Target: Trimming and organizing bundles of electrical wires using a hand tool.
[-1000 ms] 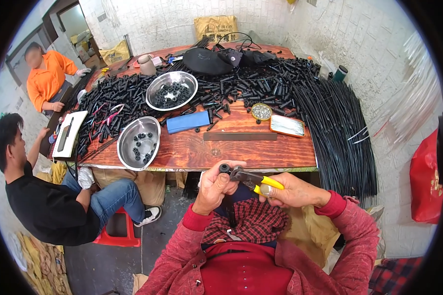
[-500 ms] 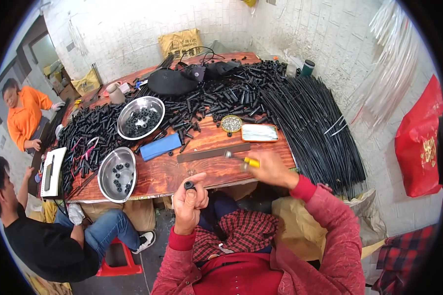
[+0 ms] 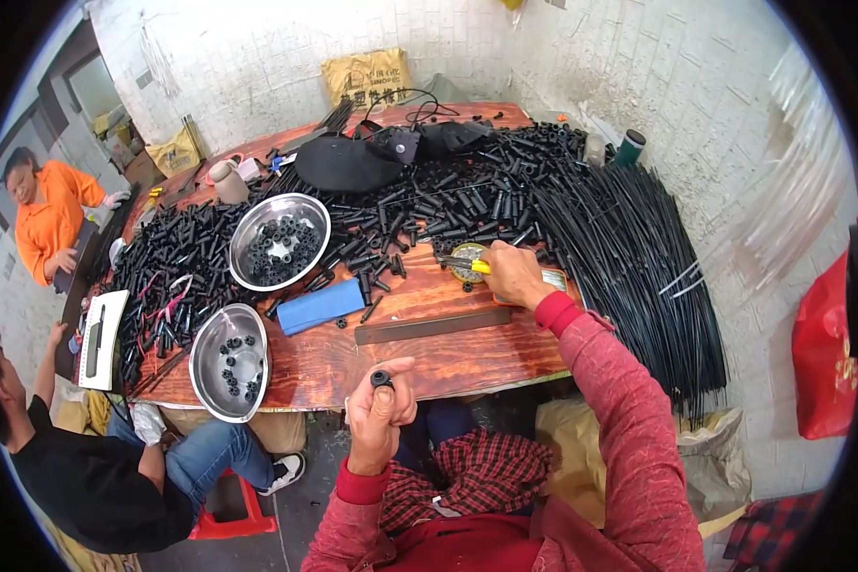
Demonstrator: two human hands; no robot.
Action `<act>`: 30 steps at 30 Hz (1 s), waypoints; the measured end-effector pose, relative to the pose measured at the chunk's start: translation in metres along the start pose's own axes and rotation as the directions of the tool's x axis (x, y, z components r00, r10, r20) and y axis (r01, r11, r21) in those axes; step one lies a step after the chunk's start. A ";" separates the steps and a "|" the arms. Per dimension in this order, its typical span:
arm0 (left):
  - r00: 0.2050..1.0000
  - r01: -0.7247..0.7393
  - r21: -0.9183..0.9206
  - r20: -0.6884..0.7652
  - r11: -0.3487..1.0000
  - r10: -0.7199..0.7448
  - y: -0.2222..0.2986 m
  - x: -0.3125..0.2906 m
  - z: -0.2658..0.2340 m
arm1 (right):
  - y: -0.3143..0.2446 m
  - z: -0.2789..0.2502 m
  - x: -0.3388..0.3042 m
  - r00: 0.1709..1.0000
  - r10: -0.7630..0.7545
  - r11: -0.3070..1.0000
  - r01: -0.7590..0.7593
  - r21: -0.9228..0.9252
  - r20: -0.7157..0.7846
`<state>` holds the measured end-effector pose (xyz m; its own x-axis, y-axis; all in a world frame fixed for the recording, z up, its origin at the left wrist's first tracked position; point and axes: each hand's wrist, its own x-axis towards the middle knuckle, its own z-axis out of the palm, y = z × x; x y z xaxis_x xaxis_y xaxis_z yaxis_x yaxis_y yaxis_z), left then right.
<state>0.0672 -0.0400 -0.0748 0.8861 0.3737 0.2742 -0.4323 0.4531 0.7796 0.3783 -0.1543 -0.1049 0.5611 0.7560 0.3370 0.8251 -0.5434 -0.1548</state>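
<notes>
Upright in front of my body, my left hand is closed on a short black tubular part, its round end facing up between thumb and fingers. My right hand reaches over the table, wrapped round a yellow-handled tool. The tool's metal tip points left, over a small round dish of shiny little pieces; its exact kind is not clear. Under that hand, an orange-rimmed rectangular tray is partly hidden. A flat dark bar lies nearer to me on the table.
Two metal bowls hold black parts. A blue case lies beside them. Heaped black tubes and long black rods cover much of the table. Two people sit or stand at the left.
My right hand has moved forward with the yellow-handled tool, from above the dark bar to the round dish. My left hand still holds the black part. The whole view has shifted slightly.
</notes>
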 end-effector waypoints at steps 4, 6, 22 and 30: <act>0.999 0.007 -0.002 -0.031 1.000 -0.007 -0.003 0.010 -0.011 | 0.009 0.017 0.016 1.000 -0.008 0.999 0.009 -0.050 0.018; 0.998 0.004 0.012 -0.064 1.000 -0.003 0.000 0.012 -0.014 | 0.004 0.020 0.022 0.999 -0.015 0.998 0.018 -0.052 0.044; 1.000 0.030 0.080 -0.012 0.996 -0.029 0.007 0.000 -0.013 | -0.005 0.011 0.021 0.996 -0.089 0.995 0.090 0.048 -0.007; 0.999 0.041 0.141 -0.006 0.989 -0.040 0.018 -0.003 -0.003 | -0.006 -0.004 0.015 0.982 -0.078 0.992 0.094 0.084 -0.173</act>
<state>0.0567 -0.0305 -0.0626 0.9017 0.3602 0.2392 -0.3681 0.3490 0.8618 0.3813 -0.1409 -0.0950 0.4751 0.7218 0.5033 0.8767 -0.4374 -0.2003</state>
